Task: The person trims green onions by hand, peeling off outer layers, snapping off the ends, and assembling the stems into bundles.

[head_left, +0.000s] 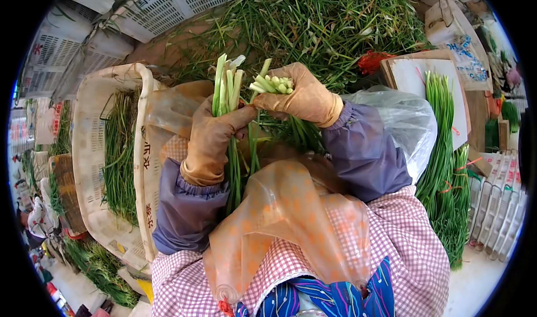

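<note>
My left hand (212, 135), in a soiled tan glove, is closed around a small bunch of garlic chives (226, 90). Their pale cut ends point up and the green leaves hang below the fist toward my lap. My right hand (306, 96), gloved the same way, grips a second bunch of chives (272, 85), cut ends facing left. Its leaves trail beneath the hand. The two hands nearly meet at the fingertips, and one loose stalk sticks up between the bunches. An orange-tinted plastic apron (279, 205) covers my lap.
On the left stands a cream plastic crate (146, 166) with chives inside. Loose leaves and trimmings (335, 26) are heaped on the ground ahead. Tied chive bundles (442, 166) lie to the right beside a white board (428, 88). White crates (162, 9) line the far left.
</note>
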{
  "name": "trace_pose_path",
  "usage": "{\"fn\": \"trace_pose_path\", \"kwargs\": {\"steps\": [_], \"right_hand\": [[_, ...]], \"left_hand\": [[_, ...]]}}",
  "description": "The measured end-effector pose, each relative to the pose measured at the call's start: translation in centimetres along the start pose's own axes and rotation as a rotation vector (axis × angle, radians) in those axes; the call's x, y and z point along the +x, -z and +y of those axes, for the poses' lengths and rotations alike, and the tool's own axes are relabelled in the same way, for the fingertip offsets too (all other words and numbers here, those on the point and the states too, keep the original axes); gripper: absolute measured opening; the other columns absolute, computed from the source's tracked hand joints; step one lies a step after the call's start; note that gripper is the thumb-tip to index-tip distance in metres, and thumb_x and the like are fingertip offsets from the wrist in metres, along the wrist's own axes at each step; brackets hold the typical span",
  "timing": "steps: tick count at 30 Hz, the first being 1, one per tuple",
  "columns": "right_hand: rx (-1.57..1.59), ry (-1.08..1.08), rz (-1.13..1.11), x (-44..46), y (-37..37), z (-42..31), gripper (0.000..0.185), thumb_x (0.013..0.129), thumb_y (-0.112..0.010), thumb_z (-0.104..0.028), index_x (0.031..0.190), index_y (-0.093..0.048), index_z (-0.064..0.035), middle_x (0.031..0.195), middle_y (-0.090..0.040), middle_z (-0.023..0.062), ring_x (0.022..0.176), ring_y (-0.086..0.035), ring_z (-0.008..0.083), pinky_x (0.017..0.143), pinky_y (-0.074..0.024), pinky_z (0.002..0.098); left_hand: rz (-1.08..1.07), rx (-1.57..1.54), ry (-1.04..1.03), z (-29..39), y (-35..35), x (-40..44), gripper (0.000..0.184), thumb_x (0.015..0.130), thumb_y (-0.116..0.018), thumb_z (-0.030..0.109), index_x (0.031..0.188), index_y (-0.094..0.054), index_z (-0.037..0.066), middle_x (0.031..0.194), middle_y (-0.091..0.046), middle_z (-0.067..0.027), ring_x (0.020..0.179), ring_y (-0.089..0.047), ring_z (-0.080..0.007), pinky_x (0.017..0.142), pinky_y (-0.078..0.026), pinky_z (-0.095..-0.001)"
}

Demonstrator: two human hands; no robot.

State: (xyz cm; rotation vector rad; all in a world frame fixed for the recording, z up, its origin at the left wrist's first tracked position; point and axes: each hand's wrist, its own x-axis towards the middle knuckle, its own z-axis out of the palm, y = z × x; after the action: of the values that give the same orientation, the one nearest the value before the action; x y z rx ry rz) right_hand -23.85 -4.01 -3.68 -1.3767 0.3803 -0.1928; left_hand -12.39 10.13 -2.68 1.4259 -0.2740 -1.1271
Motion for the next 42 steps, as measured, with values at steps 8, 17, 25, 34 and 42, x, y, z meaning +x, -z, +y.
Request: {"fn": "trace_pose_path", "kwargs": {"steps": [8,17,25,34,42], "right_hand": [[-0.441,0.222,0.888,1.0,10.3,0.9,0.024,0.080,-0.066,-0.012,0.100,-0.062,0.0001,0.084,-0.065,0.0071,0.071,-0.061,0.0112,0.063,-0.0520,0.0232],[0.262,0.044,0.181,1.1,-1.2,0.7,0.020,0.075,-0.071,-0.009,0.092,-0.064,-0.0011,0.068,-0.059,0.0009,0.045,-0.048,0.0060,0.039,-0.0375,0.0193],[0.075,0.340,0.990,0.9,11.2,-0.5,0.011,0.079,-0.066,-0.008,0.089,-0.065,-0.0032,0.067,-0.060,0.0023,0.055,-0.055,0.0110,0.048,-0.0444,0.0232],[0.077,0.142,0.193,-0.3,1.0,-1.1,0.010,0.079,-0.066,-0.007,0.087,-0.061,-0.0031,0.064,-0.057,0.0006,0.051,-0.051,0.0070,0.043,-0.0402,0.0197],[0.257,0.017,0.086,1.2,-2.1,0.8,0.017,0.077,-0.070,-0.008,0.090,-0.063,-0.0004,0.071,-0.061,0.0031,0.052,-0.053,0.0087,0.044,-0.0415,0.0220]], "left_hand": [[0.034,0.029,-0.003,0.1,1.2,-0.2,0.020,0.072,-0.071,0.006,0.086,-0.057,0.003,0.064,-0.054,-0.0010,0.047,-0.047,-0.0086,0.043,-0.038,-0.0216],[0.038,-0.031,0.015,0.0,-0.5,0.0,0.022,0.072,-0.071,0.002,0.088,-0.056,0.001,0.068,-0.055,-0.0026,0.050,-0.048,-0.0083,0.044,-0.038,-0.0207],[-0.024,-0.213,0.021,-0.3,1.4,0.0,0.023,0.074,-0.068,0.005,0.094,-0.056,0.001,0.073,-0.057,-0.0038,0.053,-0.050,-0.0105,0.049,-0.042,-0.0230],[-0.152,-0.451,0.040,0.6,1.3,-0.8,0.038,0.076,-0.061,0.001,0.112,-0.050,0.001,0.085,-0.058,-0.0079,0.069,-0.058,-0.0171,0.062,-0.052,-0.0316],[-0.076,-0.324,0.092,0.4,1.9,0.0,0.037,0.076,-0.061,-0.003,0.112,-0.051,0.002,0.088,-0.062,-0.0092,0.071,-0.063,-0.0190,0.059,-0.055,-0.0306]]}}
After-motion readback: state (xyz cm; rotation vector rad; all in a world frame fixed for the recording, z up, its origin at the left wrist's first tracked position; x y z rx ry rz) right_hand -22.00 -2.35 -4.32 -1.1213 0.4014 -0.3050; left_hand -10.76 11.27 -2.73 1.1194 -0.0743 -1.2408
